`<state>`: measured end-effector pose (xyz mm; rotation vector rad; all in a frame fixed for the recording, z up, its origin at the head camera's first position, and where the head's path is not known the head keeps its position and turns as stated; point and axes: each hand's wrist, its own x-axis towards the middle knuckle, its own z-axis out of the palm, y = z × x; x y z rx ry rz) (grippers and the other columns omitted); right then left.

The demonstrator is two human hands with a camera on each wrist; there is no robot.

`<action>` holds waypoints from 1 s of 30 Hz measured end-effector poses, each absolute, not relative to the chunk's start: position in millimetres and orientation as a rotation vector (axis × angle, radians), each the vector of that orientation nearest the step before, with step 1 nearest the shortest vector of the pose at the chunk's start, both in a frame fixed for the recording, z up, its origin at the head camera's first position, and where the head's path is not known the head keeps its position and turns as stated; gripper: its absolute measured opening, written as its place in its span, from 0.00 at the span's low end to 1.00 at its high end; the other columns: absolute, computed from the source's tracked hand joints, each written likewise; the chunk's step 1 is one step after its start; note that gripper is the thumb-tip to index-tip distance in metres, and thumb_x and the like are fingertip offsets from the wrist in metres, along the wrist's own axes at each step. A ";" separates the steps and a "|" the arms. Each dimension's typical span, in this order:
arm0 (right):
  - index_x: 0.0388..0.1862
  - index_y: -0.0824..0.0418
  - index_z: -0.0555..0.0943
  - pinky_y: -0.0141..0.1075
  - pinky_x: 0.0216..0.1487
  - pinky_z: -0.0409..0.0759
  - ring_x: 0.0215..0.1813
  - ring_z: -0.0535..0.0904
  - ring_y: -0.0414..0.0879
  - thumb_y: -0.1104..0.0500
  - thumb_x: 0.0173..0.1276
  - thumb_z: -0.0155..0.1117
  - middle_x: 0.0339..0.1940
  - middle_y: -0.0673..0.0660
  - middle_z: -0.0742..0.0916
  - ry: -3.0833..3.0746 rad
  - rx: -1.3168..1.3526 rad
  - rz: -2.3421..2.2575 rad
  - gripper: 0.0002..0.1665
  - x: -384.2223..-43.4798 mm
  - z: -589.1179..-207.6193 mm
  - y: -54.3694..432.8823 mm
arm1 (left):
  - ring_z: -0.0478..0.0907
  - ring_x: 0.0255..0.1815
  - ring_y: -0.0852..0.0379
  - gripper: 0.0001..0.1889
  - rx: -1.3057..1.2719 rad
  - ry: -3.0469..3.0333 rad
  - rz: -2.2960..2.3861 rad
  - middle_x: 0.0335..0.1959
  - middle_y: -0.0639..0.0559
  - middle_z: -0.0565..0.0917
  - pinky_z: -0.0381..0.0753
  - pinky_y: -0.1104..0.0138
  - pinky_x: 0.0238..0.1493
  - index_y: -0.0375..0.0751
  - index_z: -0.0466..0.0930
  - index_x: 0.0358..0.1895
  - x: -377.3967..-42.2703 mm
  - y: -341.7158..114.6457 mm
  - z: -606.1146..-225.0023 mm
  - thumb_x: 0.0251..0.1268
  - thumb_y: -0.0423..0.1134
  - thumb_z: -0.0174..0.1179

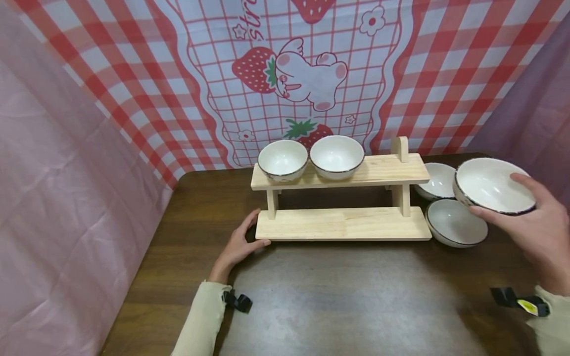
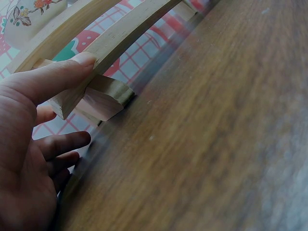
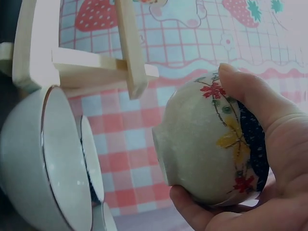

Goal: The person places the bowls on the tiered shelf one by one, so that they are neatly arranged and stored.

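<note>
A two-tier wooden rack (image 1: 343, 222) stands on the table. My left hand (image 1: 238, 247) grips the left end of its lower board, thumb (image 2: 67, 74) on the front edge and fingers around the end. My right hand (image 1: 539, 217) holds a white bowl (image 1: 492, 185) by its rim, raised at the right of the rack. Painted red and yellow flowers and a dark blue band show on the held bowl's (image 3: 207, 139) outside. Below and beside it, a bowl (image 1: 458, 225) and another bowl (image 1: 438, 180) sit at the rack's right end.
On the upper board, a left bowl (image 1: 283, 159) and a right bowl (image 1: 337, 155) stand side by side. A small rounded upright (image 1: 401, 148) rises at that board's right end. A red checked strawberry cloth (image 1: 285, 89) hangs behind the brown table (image 1: 338, 296), with pinkish curtains at the sides.
</note>
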<state>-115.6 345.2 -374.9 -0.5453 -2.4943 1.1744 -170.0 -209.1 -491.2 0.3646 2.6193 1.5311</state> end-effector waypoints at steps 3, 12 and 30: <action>0.76 0.32 0.63 0.16 0.59 0.56 0.63 0.62 0.20 0.50 0.52 0.82 0.79 0.52 0.68 -2.506 -0.528 1.152 0.56 -118.4 -371.6 341.1 | 0.62 0.78 0.42 0.48 0.358 2.617 1.531 0.75 0.37 0.69 0.56 0.43 0.76 0.47 0.57 0.79 -169.8 -209.2 -490.9 0.56 0.39 0.74; 0.76 0.31 0.63 0.20 0.49 0.56 0.54 0.60 0.20 0.45 0.49 0.83 0.78 0.63 0.69 -2.571 -0.476 1.079 0.57 -129.9 -362.4 325.4 | 0.62 0.78 0.42 0.48 0.349 2.618 1.517 0.75 0.37 0.68 0.56 0.44 0.77 0.47 0.56 0.79 -169.5 -209.2 -490.1 0.56 0.39 0.74; 0.80 0.45 0.59 0.34 0.45 0.60 0.67 0.62 0.62 0.45 0.52 0.81 0.79 0.66 0.65 -2.649 -0.280 1.173 0.60 -150.7 -349.7 288.9 | 0.62 0.78 0.42 0.47 0.339 2.609 1.535 0.75 0.37 0.68 0.56 0.44 0.77 0.47 0.57 0.79 -169.0 -208.6 -489.4 0.56 0.39 0.74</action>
